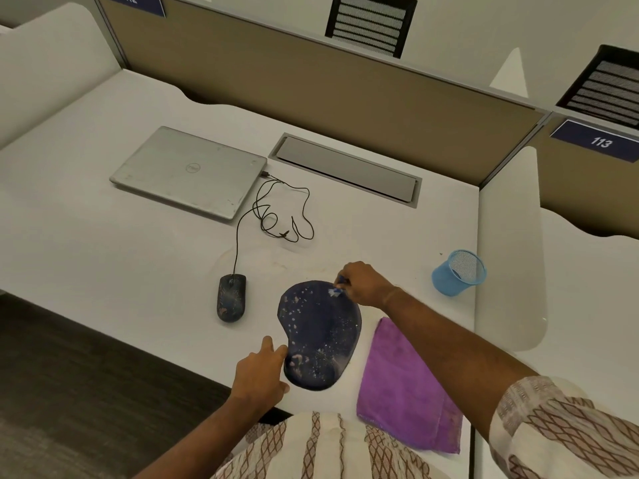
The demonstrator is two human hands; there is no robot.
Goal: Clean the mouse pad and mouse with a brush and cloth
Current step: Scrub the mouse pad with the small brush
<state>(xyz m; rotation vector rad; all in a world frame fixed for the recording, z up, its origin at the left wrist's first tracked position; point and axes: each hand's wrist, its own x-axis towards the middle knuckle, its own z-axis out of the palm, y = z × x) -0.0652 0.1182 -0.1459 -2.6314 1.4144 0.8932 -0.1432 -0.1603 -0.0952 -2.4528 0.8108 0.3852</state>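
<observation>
Two hands of ours are on the mouse pad point(320, 337), which lies on the white desk point(103, 254) near its front edge, between the mouse point(231, 299) on its left and the purple cloth point(404, 392) on its right. Our right hand point(363, 283) pinches a small blue brush point(339, 286), fingers curled round the handle, and the pale bristles touch the pad's far right edge. Our left hand point(261, 369) rests against the pad's near left edge, by the raised wrist rest. Its thumb and forefinger are stretched out and touching the pad, and the other fingers are loosely bent beside it. Pale specks and smudges are scattered over the dark blue pad. The dark mouse, also smudged, sits apart from the pad, and its cable point(276, 209) runs in loose loops to a closed silver laptop point(188, 171) farther back. The cloth lies folded flat just beside the pad, its near end at the desk's edge. A blue mesh cup point(458, 273) stands well off to the right.
</observation>
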